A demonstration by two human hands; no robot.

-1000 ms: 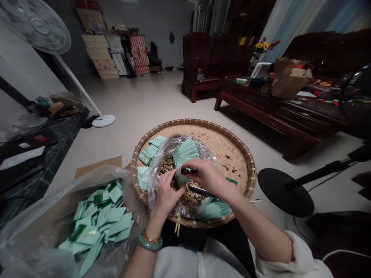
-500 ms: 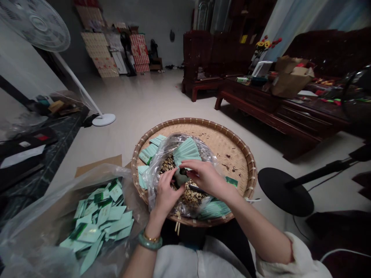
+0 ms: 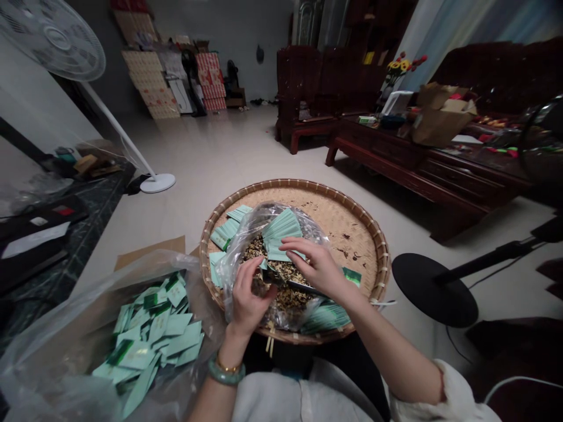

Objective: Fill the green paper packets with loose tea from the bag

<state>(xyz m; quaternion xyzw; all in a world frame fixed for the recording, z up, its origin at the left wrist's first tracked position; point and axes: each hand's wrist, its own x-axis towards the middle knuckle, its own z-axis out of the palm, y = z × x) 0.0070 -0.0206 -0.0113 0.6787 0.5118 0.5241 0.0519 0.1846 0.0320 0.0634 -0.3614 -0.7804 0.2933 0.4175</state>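
Your left hand [image 3: 248, 296] pinches something unclear in the bag [image 3: 231, 281]; your right hand [image 3: 319, 269] lies open over the mix [image 3: 285, 274]. Green sachets [image 3: 284, 231] remain there; others fill the sack [image 3: 57, 316].

I count two hands: left hand [image 3: 248, 299], right hand [image 3: 319, 269]. One woven tray [image 3: 347, 214]. Two plastic bags: tray bag [image 3: 246, 234], floor bag [image 3: 57, 328]. One floor fan [image 3: 55, 35]. One cardboard box [image 3: 442, 117]. Green packets [image 3: 284, 231]: too many to count.
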